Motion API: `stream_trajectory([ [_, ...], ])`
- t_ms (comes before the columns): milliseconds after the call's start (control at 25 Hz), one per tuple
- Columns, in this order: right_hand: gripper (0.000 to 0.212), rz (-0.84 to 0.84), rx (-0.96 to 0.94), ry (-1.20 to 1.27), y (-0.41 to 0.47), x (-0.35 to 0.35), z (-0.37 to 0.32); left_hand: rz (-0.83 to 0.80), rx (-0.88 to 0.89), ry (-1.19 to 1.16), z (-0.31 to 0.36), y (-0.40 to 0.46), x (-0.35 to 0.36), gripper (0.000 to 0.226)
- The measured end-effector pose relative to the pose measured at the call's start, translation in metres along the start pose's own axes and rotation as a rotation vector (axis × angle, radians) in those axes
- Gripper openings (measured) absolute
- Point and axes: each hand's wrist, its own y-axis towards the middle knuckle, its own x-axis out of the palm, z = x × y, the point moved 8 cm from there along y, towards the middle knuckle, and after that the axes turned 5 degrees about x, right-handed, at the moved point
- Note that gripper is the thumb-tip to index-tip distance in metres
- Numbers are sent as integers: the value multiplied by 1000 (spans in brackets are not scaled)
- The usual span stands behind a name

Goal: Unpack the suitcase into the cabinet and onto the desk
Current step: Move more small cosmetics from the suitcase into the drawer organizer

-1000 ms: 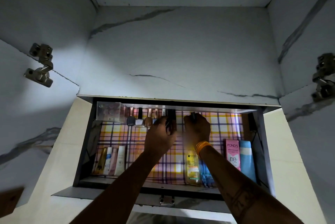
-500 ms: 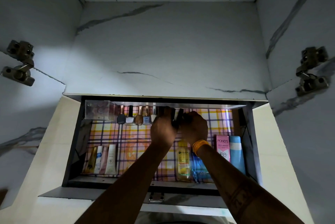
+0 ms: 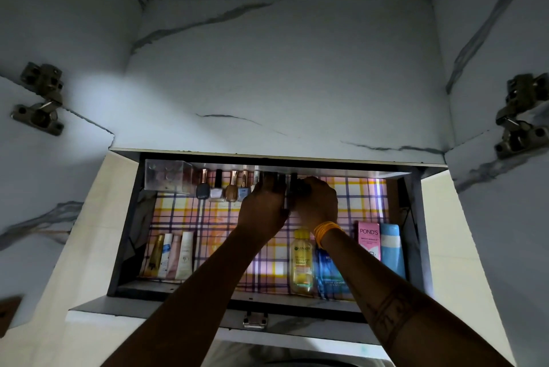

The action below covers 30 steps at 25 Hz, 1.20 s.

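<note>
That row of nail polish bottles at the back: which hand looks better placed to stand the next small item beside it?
Probably the left hand. It sits right beside the nail polish bottles, while the right hand is farther right. Both hands are bunched around small dark items.

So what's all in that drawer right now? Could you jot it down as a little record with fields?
drawer liner: plaid sheet
back row: clear box, then four nail polish bottles
front left: four small tubes
front right: yellow Garnier bottle, blue pack, pink Pond's box, blue tube
left hand: at back row, on dark slim items
right hand: beside it, orange bangles on wrist
</note>
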Motion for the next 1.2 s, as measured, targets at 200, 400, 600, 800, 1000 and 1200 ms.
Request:
stream_trajectory([
  [200, 41, -33, 37, 6, 0, 9, -3, -15, 56, 18, 5, 2, -1, 50],
  [400, 39, 20, 233, 132, -1, -2, 10, -28, 37, 24, 0, -5, -1, 52],
  [600, 32, 57, 213, 24, -8, -10, 10, -36, 20, 0, 1, -11, 5, 65],
  [800, 37, 32, 200, -98, -13, -9, 1, 45, 31, -47, 2, -12, 7, 47],
  [1000, 14, 16, 241, -27, -15, -12, 9, 100, 38, -45, 2, -11, 8, 31],
  [1200, 31, 4, 232, 94, -15, -7, 1, 143, 50, -79, -1, -13, 8, 34],
])
